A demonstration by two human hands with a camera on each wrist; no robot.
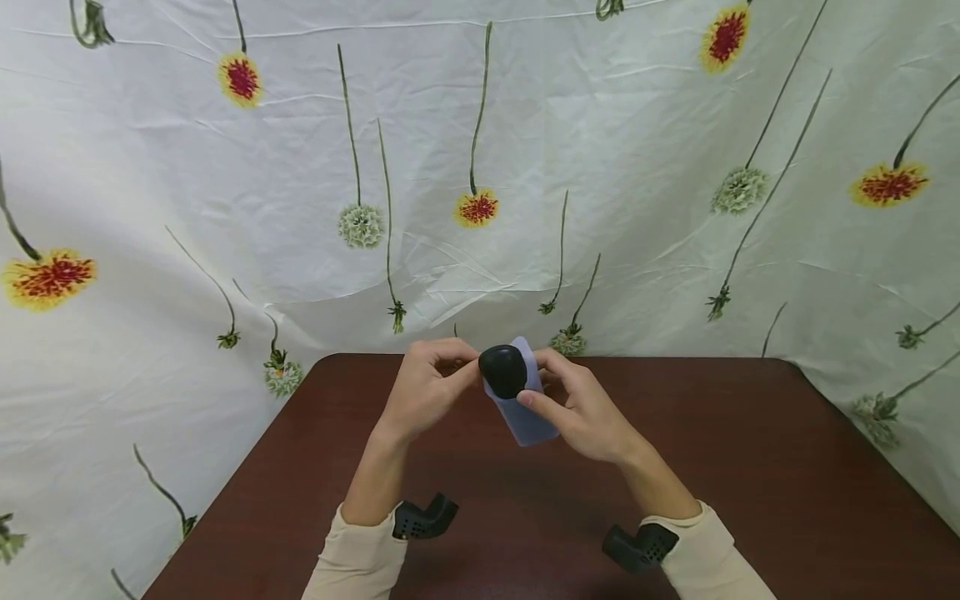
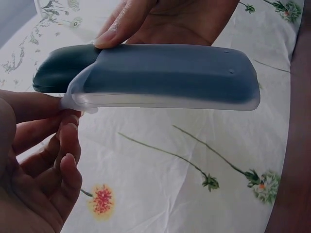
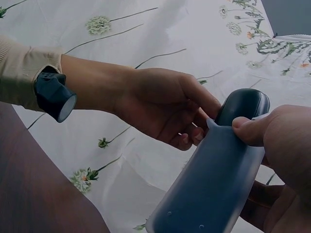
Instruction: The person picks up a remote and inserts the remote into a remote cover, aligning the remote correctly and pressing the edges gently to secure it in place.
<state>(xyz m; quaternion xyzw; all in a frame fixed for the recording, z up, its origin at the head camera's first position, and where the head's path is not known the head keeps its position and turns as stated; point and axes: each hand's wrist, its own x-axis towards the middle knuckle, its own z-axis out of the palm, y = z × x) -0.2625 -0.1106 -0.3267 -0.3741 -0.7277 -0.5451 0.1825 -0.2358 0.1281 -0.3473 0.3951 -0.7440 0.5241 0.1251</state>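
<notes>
Both hands are raised over the table around a black case with a rounded end, sitting in a translucent bluish sleeve. The rounded end sticks out of the sleeve's mouth; the rest shows dimly through the sleeve wall. My left hand pinches the sleeve's lip between thumb and forefinger, pulling a corner outward, its other fingers loosely curled below. My right hand grips the sleeve and case from the side, with the thumb pressed near the mouth and the fingers behind, partly hidden.
Below the hands lies a dark reddish-brown table. A white cloth with printed flowers hangs behind the table and along its sides. Each wrist carries a black camera mount at the sleeve cuff.
</notes>
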